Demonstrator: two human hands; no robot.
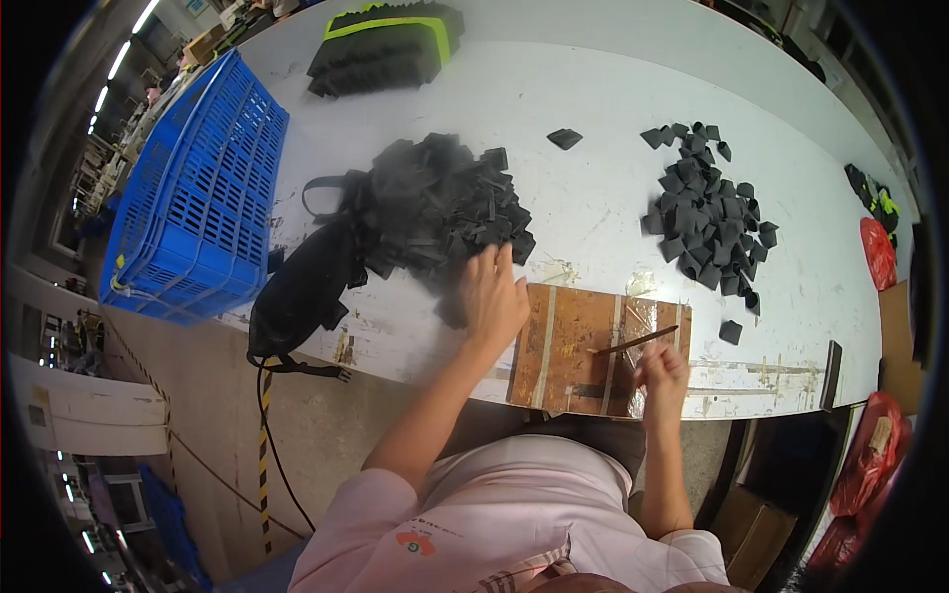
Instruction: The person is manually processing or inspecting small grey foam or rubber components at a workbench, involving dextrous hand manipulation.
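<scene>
head view | left hand (491, 296) is reaching into the big heap of black pieces (440, 203), fingers curling on its near edge, whether pinching one I cannot tell | right hand (660, 374) is pinching a thin stick (638, 342) over the brown board (578, 346) | smaller sorted pile (707, 212) is lying right; judging, most pieces are remaining.
</scene>
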